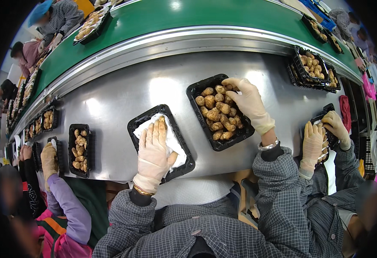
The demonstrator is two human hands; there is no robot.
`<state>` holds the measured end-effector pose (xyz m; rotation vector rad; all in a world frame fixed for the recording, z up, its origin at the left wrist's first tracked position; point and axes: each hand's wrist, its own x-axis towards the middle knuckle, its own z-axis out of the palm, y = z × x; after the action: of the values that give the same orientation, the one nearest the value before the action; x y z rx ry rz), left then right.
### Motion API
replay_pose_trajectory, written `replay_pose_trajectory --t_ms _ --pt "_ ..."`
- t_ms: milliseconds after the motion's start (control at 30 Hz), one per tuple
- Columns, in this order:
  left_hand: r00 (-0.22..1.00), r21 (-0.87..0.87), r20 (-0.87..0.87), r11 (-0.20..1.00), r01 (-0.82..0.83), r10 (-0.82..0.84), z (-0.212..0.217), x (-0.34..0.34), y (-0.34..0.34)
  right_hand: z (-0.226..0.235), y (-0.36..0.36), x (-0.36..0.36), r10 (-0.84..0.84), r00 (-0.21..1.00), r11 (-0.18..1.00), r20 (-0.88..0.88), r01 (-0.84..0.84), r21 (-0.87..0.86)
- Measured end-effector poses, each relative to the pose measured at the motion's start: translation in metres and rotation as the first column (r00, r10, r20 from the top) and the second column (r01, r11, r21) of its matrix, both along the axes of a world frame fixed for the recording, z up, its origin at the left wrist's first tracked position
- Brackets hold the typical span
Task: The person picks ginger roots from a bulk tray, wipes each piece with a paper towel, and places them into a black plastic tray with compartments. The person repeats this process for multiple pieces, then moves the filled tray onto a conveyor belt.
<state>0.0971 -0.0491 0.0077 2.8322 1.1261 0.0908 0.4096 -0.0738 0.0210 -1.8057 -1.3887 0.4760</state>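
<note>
steel counter (124, 92) beside green conveyor belt (188, 15).

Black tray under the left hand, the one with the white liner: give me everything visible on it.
The black tray is a shallow rectangular container, plastic by its look, with a ribbed rim and rounded corners. It lies flat and angled on the steel counter, left of a fuller tray of brown pieces. A crumpled white liner covers its bottom. The gloved left hand presses flat on the liner; a pale brown piece shows at the fingertips.
</note>
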Motion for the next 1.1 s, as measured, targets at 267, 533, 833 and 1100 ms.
replay_pose_trajectory --t_ms 267,533,833,1100 --pt "1.000 0.013 -0.026 1.000 -0.005 0.005 0.001 0.002 -0.001 0.009 -0.019 -0.001 -0.060 0.854 0.998 -0.516 0.047 -0.037" --pt "1.000 0.026 -0.012 1.000 0.010 -0.010 -0.005 -0.001 0.000 0.020 -0.035 -0.016 -0.006 0.465 0.995 -0.886 0.094 0.042" --pt "1.000 0.022 0.008 1.000 0.009 -0.010 -0.006 -0.002 0.001 0.015 -0.046 -0.027 0.201 0.106 0.976 -0.974 0.064 0.209" --pt "1.000 0.021 0.002 1.000 0.014 -0.014 -0.006 -0.002 0.001 0.026 -0.051 -0.043 0.031 0.572 0.977 -0.820 0.157 0.146"
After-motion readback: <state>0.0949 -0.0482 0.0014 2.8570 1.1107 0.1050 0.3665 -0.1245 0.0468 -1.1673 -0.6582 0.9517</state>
